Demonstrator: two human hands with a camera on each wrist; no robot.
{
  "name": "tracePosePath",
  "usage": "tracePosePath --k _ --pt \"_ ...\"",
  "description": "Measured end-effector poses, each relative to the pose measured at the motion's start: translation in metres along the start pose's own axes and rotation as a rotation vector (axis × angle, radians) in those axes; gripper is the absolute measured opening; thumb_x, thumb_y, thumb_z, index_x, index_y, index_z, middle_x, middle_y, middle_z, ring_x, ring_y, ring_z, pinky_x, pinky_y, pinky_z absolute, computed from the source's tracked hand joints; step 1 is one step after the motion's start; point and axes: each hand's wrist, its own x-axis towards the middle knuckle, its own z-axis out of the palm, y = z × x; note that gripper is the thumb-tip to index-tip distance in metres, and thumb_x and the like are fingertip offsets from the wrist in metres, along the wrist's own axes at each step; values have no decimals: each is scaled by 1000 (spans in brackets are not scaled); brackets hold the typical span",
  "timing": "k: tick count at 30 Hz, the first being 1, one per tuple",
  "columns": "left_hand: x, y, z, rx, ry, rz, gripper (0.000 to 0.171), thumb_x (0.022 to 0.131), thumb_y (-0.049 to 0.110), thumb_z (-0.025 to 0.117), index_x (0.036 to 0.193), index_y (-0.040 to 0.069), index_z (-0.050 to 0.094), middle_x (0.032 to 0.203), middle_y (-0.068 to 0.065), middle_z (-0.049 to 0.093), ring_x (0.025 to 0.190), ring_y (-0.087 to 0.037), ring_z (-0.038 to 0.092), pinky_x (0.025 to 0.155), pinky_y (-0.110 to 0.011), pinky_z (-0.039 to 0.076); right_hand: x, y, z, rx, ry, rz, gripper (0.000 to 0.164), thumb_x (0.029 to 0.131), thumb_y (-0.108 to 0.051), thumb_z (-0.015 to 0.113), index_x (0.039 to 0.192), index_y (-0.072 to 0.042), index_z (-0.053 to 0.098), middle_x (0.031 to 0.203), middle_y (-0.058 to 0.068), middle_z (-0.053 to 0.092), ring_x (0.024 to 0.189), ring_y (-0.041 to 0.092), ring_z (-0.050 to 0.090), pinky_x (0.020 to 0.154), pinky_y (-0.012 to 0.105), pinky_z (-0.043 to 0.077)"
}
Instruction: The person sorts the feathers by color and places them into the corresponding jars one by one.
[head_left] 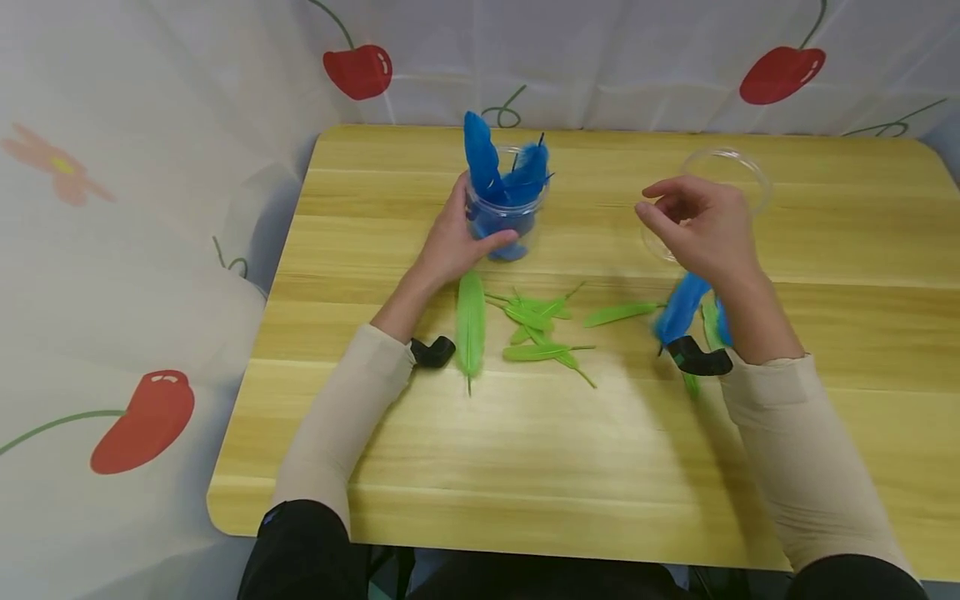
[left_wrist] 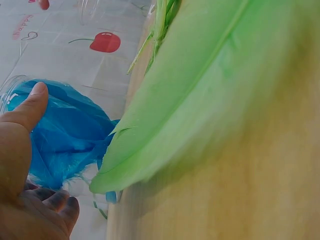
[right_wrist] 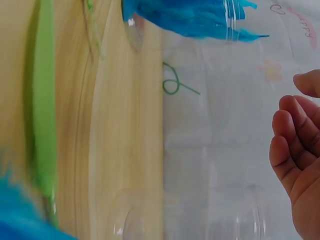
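Note:
My left hand (head_left: 453, 237) grips a clear plastic jar (head_left: 527, 242) by its side, thumb across the front. Blue feathers (head_left: 517, 179) fill the jar, several sticking up past its rim; the left wrist view shows the blue mass (left_wrist: 70, 130) beside my thumb. My right hand (head_left: 708, 225) is raised over the table to the right, fingers loosely bent, thumb apart from them and nothing between, as the right wrist view of the hand (right_wrist: 305, 135) also shows. Behind it stands a second clear jar (head_left: 761, 187), partly hidden by the hand.
Several green feathers (head_left: 532, 317) lie in a loose pile mid-table, with a longer green feather (head_left: 470, 321) to their left and another (head_left: 618, 314) to their right. Under my right wrist lie a blue feather (head_left: 682, 308) and more green ones. A cherry-print cloth (head_left: 600, 67) hangs behind the wooden table (head_left: 570, 475).

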Motion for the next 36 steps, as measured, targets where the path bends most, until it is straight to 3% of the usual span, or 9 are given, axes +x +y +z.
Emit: tracePosePath --k 6,12,18,23,29,36 --pt "-1 -1 -1 -1 2 -7 106 83 49 76 159 20 7 162 -2 24 146 -21 26 116 -41 27 -12 8 -11 -16 4 9 23 91 -15 73 105 3 73 73 -27 56 67 -7 54 62 12 40" --pt "0 -5 -2 -2 2 -9 106 84 50 75 159 19 7 162 -2 24 146 -21 27 115 -41 29 -23 13 -22 -72 -47 57 25 92 -20 72 105 1 73 73 -27 56 68 -7 53 59 11 40" --pt "0 -6 -1 -8 4 4 105 84 49 75 159 19 8 161 -2 25 146 -20 26 116 -41 28 -36 24 -32 -139 -143 13 19 90 -16 74 102 -1 74 74 -7 65 66 -9 53 60 12 39" --pt "0 -6 0 -6 6 14 105 84 48 75 159 18 9 161 -3 26 146 -20 27 115 -40 28 -48 33 -38 -173 -262 11 15 88 -12 75 100 -3 74 76 3 66 64 -1 55 56 15 39" --pt "0 -5 1 0 8 26 103 85 47 75 159 17 9 160 -4 28 145 -20 28 115 -40 29 -54 39 -41 -189 -440 42 15 86 -8 76 100 -4 73 77 1 63 65 8 56 59 17 44" --pt "0 -2 1 2 6 22 103 85 47 75 159 18 9 160 -4 27 146 -20 28 115 -40 29 -56 44 -44 -131 -697 -4 19 82 0 79 100 -4 72 77 -4 59 68 8 54 61 23 48"
